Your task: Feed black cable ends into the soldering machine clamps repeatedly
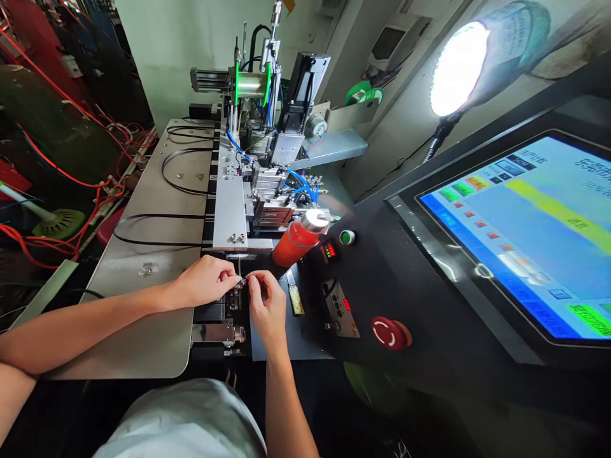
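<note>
My left hand point(209, 282) reaches over the metal plate, its thumb and fingers pinched on a small part with fine wires point(243, 280). Facing it, my right hand point(267, 302) has thumb and index finger brought together at the other side of those wires; what it grips is too small to make out. Both hands are over the front end of the machine's metal track point(233, 296). Right behind my right hand stands a red bottle point(294, 243) with a silver cap. A yellowish strip point(295, 300) lies to the right of that hand.
Black cable loops point(157, 243) lie on the steel plate point(143, 331) at left. The machine with a wire spool point(252, 88) rises behind. At right are a red stop button point(390, 333), a lit screen point(534, 222) and a lamp point(461, 69).
</note>
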A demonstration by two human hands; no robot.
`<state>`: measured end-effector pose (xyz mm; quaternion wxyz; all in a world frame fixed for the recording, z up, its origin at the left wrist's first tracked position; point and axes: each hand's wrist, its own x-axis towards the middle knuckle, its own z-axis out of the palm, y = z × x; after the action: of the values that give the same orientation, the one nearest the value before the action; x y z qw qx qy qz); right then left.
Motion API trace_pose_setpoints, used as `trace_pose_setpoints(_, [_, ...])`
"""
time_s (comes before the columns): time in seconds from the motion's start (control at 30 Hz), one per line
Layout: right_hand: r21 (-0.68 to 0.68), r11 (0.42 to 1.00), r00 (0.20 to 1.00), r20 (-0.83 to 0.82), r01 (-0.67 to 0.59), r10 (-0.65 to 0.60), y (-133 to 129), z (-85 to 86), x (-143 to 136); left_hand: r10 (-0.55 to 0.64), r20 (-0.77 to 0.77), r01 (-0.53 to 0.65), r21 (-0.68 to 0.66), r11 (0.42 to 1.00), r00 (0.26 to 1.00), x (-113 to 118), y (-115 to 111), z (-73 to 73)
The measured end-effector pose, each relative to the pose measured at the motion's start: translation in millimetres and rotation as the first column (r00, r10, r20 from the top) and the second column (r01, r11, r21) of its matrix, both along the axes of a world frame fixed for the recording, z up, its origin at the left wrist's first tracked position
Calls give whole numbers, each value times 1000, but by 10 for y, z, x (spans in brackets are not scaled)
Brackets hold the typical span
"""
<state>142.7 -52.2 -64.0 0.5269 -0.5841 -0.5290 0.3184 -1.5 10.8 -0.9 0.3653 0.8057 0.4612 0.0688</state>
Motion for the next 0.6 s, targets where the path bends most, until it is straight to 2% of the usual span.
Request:
trace_pose_setpoints(0.17, [83, 997, 997, 72, 9, -15, -110, 50, 14, -2, 1, 2, 15, 1000, 1000, -3, -6, -3])
trace_pose_setpoints(0.33, [116, 993, 998, 58, 9, -16, -129, 70, -29, 10, -10, -10, 1, 1000, 1000, 3, -12, 28])
trace_pose_setpoints(0.47, [92, 996, 999, 30, 8, -11, -117, 36, -24, 11, -1, -11, 2, 1000, 1000, 6, -8, 27])
trace_pose_setpoints(0.6, [3, 999, 998, -48, 51, -51, -68, -6, 15, 18, -6, -18, -10, 1000, 1000, 14, -4, 38])
